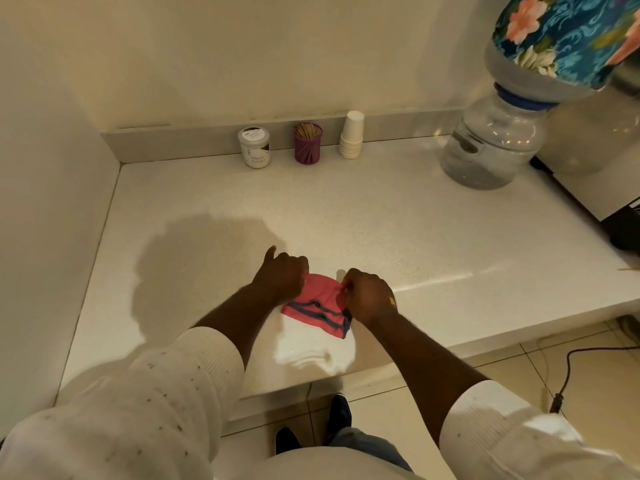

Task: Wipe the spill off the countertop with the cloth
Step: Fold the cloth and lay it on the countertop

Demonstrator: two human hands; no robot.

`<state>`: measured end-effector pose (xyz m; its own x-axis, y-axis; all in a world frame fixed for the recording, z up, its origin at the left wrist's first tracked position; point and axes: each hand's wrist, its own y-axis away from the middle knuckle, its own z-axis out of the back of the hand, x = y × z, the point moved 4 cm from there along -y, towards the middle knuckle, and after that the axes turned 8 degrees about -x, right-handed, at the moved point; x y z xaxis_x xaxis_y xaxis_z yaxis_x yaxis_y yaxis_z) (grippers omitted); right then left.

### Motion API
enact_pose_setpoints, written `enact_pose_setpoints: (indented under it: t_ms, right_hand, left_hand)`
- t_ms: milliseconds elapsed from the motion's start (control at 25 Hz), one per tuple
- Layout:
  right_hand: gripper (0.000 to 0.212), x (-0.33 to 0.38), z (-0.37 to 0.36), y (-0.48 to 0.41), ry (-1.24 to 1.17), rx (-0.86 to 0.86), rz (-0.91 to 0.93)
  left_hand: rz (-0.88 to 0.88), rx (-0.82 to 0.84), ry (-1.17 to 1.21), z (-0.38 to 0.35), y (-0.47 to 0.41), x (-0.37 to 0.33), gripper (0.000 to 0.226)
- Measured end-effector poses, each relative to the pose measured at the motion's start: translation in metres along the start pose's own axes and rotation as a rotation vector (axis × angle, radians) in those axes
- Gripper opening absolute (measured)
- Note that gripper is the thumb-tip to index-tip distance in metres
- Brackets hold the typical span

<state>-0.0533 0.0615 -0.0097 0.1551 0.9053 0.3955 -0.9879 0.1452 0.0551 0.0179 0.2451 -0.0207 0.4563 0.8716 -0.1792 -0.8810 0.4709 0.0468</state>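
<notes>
A pink cloth (320,299) with dark blue stripes lies on the white countertop (381,220), close to its front edge. My left hand (281,277) pinches the cloth's far left corner. On the right side, my right hand (369,295) grips the cloth's far right edge between thumb and fingers. The cloth is stretched between both hands. A glossy wet-looking patch (313,355) shines on the counter just in front of the cloth, though it may be a light reflection.
Against the back ledge stand a white jar (254,146), a purple cup of toothpicks (308,143) and a stack of paper cups (351,135). A water dispenser bottle (491,147) with a floral cover (568,32) sits at the right. A wall bounds the left side.
</notes>
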Motion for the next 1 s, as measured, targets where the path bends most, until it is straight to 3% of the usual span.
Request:
enact_pose_setpoints:
  t_ms: [200,320,640,800,920,1000]
  right_hand:
    - [0.033,-0.008,0.029,-0.001,-0.025,-0.191,0.055]
    - [0.038,-0.020,0.055,-0.012,-0.015,-0.285,0.115]
    - [0.035,-0.084,0.121,-0.065,0.055,-0.252,0.122]
    - [0.058,-0.134,0.148,-0.109,0.071,-0.196,0.146]
    - [0.051,-0.178,0.162,-0.160,0.065,-0.209,0.175]
    - [0.032,-0.204,0.168,-0.197,0.068,-0.270,0.214]
  left_hand:
    - [0.011,-0.171,0.177,0.019,-0.001,-0.005,0.033]
    - [-0.050,-0.245,0.157,0.032,-0.016,-0.021,0.030]
    - [-0.058,-0.361,0.122,0.048,-0.089,-0.092,0.025]
    - [-0.019,-0.388,0.132,0.038,-0.146,-0.136,0.024]
    - [0.015,-0.432,0.092,0.033,-0.201,-0.163,0.024]
    - [0.038,-0.500,0.072,0.034,-0.235,-0.176,0.025]
